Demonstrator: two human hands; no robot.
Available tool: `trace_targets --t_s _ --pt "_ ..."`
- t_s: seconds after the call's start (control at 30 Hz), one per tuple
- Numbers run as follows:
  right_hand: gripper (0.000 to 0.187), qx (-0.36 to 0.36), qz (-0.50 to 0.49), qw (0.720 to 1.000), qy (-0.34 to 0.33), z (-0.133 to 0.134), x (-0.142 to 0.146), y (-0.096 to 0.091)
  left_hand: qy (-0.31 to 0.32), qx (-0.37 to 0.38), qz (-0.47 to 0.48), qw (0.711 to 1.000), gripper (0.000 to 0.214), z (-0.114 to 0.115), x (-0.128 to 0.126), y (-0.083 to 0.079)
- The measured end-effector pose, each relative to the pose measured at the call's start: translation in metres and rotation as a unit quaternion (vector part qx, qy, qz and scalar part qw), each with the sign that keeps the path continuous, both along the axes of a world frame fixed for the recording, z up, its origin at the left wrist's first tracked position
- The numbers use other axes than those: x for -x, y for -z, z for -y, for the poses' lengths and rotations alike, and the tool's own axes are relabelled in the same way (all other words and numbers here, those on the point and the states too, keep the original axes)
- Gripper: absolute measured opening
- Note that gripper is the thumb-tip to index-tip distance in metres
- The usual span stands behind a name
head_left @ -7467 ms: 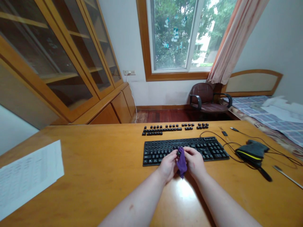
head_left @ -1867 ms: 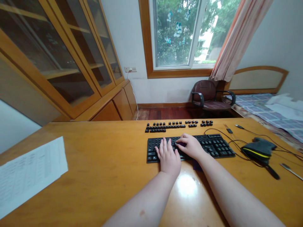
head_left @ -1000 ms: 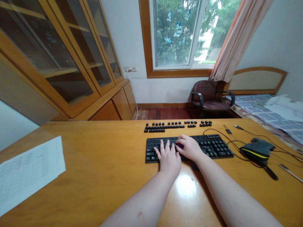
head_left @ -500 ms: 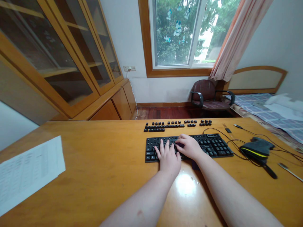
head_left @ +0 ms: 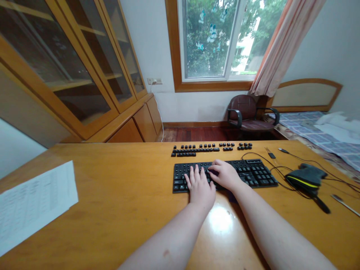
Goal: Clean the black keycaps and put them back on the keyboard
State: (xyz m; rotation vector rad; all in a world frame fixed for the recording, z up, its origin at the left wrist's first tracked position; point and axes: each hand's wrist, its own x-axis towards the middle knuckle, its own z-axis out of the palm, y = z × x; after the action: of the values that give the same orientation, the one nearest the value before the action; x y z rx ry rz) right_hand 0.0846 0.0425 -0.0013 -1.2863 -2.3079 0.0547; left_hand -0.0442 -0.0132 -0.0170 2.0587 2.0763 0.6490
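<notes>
On the wooden desk (head_left: 126, 195), several rows of loose black keycaps (head_left: 208, 150) lie along the far edge, behind the black keyboard (head_left: 258, 176). At the right side there is a thin cable (head_left: 247, 153) curving beside the keyboard, a small black piece (head_left: 271, 155), a dark grey object with a yellow stripe (head_left: 305, 179), and a thin rod (head_left: 345, 204) near the picture's border. Sheets of paper (head_left: 39, 204) lie well apart at the left. The keyboard stands in front of the person, and both hands cover its middle keys, so this part cannot be seen well. Something dark purple (head_left: 232, 197) shows under the right forearm, mostly hidden. The left hand (head_left: 201, 189) is open, palm down, its fingers spread over the keys. The right hand (head_left: 226, 174) is turned inward, with bent fingers meeting the keys; whether it grips something, I cannot tell.
</notes>
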Motion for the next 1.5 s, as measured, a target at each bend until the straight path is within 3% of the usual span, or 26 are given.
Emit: trace_targets --t_s 0.63,0.97,1.27,1.4,1.5 --pt "0.020 0.000 0.054 0.999 0.000 0.003 0.004 -0.005 0.014 0.000 0.021 1.000 0.049 0.002 0.002 -0.005" --pt "0.025 0.025 -0.002 1.000 -0.005 0.005 0.002 -0.005 0.034 -0.008 0.016 0.999 0.045 0.003 0.004 -0.006" --pt "0.027 0.046 0.021 0.998 0.035 0.005 0.009 -0.003 0.037 0.016 0.028 0.999 0.043 0.000 0.004 -0.004" --pt "0.022 0.037 0.009 0.999 0.033 0.008 0.008 -0.003 0.024 -0.018 0.066 0.997 0.039 0.004 0.002 -0.009" --pt "0.022 0.022 -0.041 0.998 0.040 0.011 0.005 -0.005 0.073 -0.075 0.155 0.982 0.031 0.008 0.004 -0.018"
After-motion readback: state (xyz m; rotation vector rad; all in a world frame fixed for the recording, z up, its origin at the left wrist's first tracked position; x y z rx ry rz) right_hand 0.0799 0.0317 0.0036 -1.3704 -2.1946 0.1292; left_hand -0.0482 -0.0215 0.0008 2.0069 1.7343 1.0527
